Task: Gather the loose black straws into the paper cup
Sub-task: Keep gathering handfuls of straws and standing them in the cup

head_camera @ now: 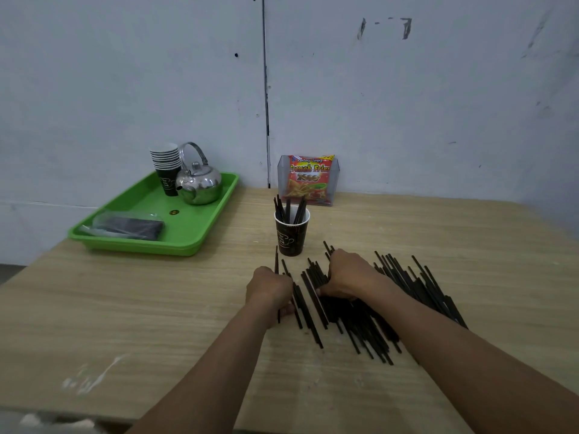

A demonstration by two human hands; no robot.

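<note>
The left hand [269, 289] grips a few black straws [360, 321], the right hand [347, 274] curls round a thicker bunch, whose loose ends could splay and topple the paper cup [291, 236].

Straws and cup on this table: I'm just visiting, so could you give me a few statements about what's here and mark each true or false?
1. The paper cup stands upright with straws in it. True.
2. The kettle sits on the bare table. False: it sits on the green tray.
3. The left hand and right hand both grip loose straws. True.
4. The snack packet lies flat on the tray. False: it stands in a clear holder by the wall.
</note>
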